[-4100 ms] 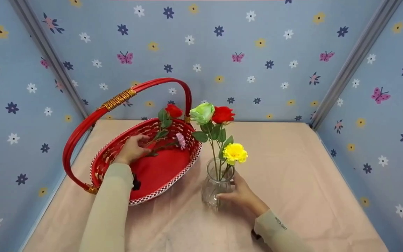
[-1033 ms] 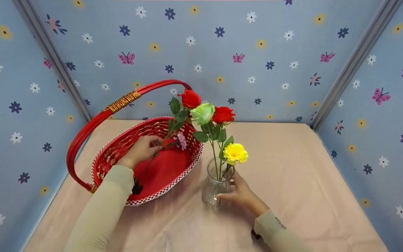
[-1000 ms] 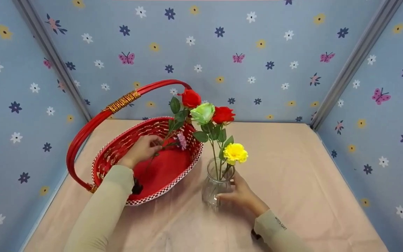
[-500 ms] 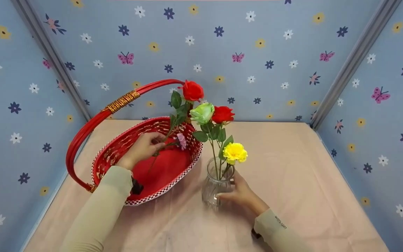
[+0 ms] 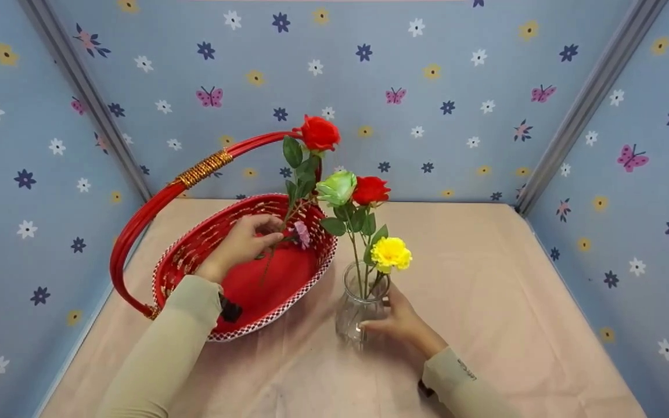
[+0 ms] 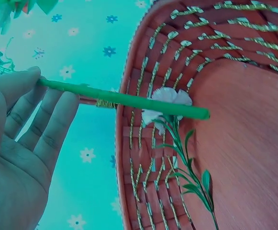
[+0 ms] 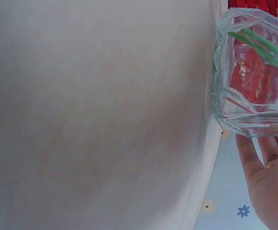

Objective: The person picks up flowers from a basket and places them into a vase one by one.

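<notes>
The basket handle arches over the basket; open table lies right of the vase.

I see my left sleeve and right sleeve, both pale beige-green, long, snug at the cuffs. Nearest the vase, the right cuff bears small dark lettering. A black strap sits beneath each wrist.
</notes>
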`<state>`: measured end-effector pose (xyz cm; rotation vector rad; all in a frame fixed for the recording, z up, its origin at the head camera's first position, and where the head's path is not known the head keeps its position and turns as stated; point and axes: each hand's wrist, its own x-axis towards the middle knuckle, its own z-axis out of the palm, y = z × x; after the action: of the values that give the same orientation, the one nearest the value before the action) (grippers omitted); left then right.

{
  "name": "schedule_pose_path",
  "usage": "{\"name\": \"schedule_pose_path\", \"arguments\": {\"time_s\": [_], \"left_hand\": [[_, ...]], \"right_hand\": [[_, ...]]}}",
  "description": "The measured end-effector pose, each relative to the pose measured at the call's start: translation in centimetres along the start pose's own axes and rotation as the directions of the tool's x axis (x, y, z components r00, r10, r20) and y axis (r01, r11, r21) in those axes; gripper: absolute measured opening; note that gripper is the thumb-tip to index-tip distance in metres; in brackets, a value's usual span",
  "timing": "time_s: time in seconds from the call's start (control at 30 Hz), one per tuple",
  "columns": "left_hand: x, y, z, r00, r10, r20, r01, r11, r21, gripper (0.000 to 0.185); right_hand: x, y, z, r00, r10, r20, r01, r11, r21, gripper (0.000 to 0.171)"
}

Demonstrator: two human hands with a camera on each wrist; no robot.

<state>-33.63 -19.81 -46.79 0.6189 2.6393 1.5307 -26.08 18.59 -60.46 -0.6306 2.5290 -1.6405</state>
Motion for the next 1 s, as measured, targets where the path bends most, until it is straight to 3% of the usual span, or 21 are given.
{"name": "schedule_pose_path", "arguments": {"time_s": [0.5, 0.77, 1.0], "left_hand": [[0.0, 2.5, 1.2, 0.998, 0.056, 0.016, -0.053, 0.991, -0.121, 0.018], [-0.1, 4.3, 1.6, 0.992, 0.129, 0.005, -0.127, 0.981, -0.148, 0.015], [-0.2, 5.7, 1.8, 0.988, 0.154, 0.009, -0.149, 0.967, -0.205, 0.012]], "right_hand": [[0.1, 0.1, 0.1, 1.0, 0.001, -0.005, -0.002, 0.999, -0.035, 0.112], [0.1, 0.3, 0.2, 1.0, -0.012, -0.012, 0.011, 0.999, -0.038, 0.111], [0.2, 0.3, 0.3, 1.0, -0.011, -0.011, 0.011, 0.999, -0.031, 0.108]]}}
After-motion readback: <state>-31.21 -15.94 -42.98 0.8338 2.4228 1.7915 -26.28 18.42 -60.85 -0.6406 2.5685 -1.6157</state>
